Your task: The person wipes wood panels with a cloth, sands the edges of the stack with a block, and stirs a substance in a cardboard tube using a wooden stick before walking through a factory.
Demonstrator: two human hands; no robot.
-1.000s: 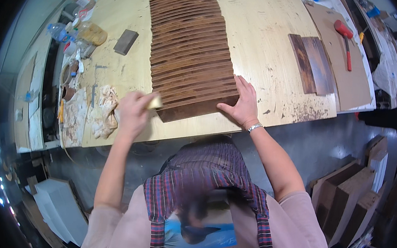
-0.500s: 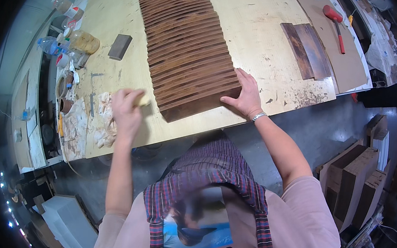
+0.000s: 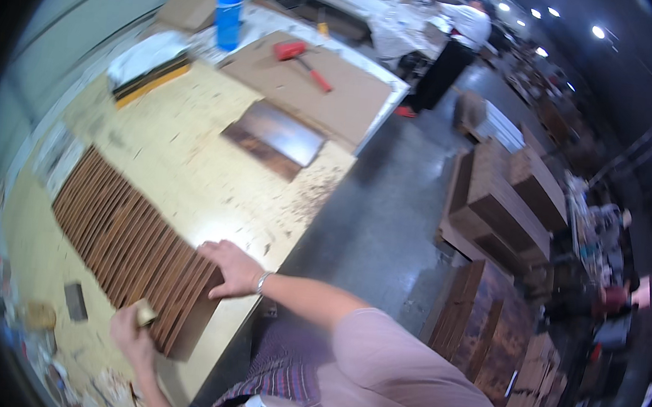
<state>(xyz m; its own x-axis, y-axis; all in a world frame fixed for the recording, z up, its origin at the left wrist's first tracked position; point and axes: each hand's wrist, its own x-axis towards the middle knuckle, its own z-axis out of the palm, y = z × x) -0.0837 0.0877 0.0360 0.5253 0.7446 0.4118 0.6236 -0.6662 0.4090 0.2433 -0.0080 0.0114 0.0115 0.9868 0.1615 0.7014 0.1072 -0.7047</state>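
Note:
A long row of overlapping dark brown wooden boards lies on the pale worktable. My left hand is at the row's near left edge, its fingers closed around a small pale yellow sponge-like piece. This piece is against or very close to the boards' edges; blur hides the exact contact. Across the row, my right hand rests at the near right corner, fingers spread and thumb apart, touching the boards. A small dark grey block lies left of the row.
Two loose boards and a cardboard sheet with a red mallet lie beyond. A blue cylindrical container stands at the back. Board stacks are on the floor at right. A person stands farther off.
The view has swung right, showing more of the workshop. My left hand has gone from beside the row to its left edge with the yellow piece. My right hand stays at its corner.

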